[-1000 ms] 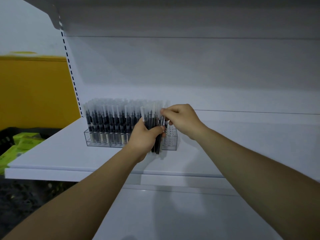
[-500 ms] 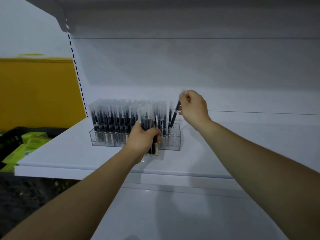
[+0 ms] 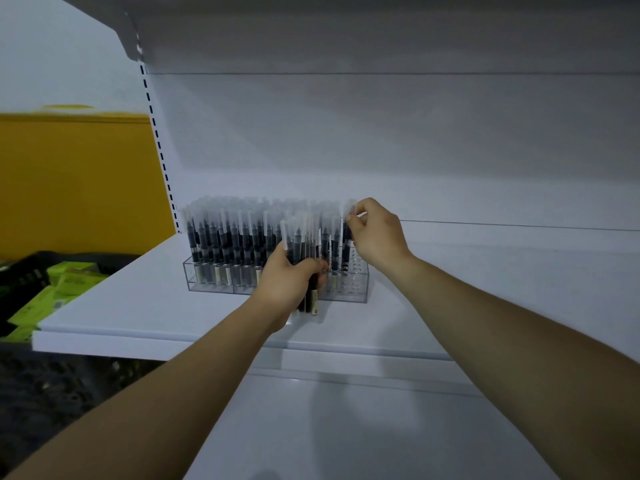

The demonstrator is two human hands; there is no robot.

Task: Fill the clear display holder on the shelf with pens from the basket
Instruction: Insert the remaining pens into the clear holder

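Right hand [image 3: 375, 233] pinches one pen [image 3: 347, 233] by its frosted cap, fingers curled. Half a second ago I had that pen tilted above the holder. Now it stands upright, tip down at a hole near the right end; I can't tell if it is fully seated. A second ago this hand was at the bundle, picking it out. So one more slot gets filled.

Left hand [image 3: 289, 282] grips the spare pens [image 3: 300, 237] in a closed fist, just in front of the clear display holder [image 3: 221, 288]. Their lower ends hang past its front wall, close to the shelf [image 3: 138, 306]; touching or not, can't tell.

Holder is packed with upright pens on the left and middle. Only the right end shows bare holes, so I judge the task is nearly done.

Room: holder sits back from the shelf's front edge, with bare shelf to the right for my right arm. Upper shelf [image 3: 346, 29] is well above the caps, so lifting is free. Neighbouring caps crowd the open holes, and a slanted entry could snag them. Basket [image 3: 31, 271] with green boxes [image 3: 69, 280] sits low on the left, beyond the shelf end.
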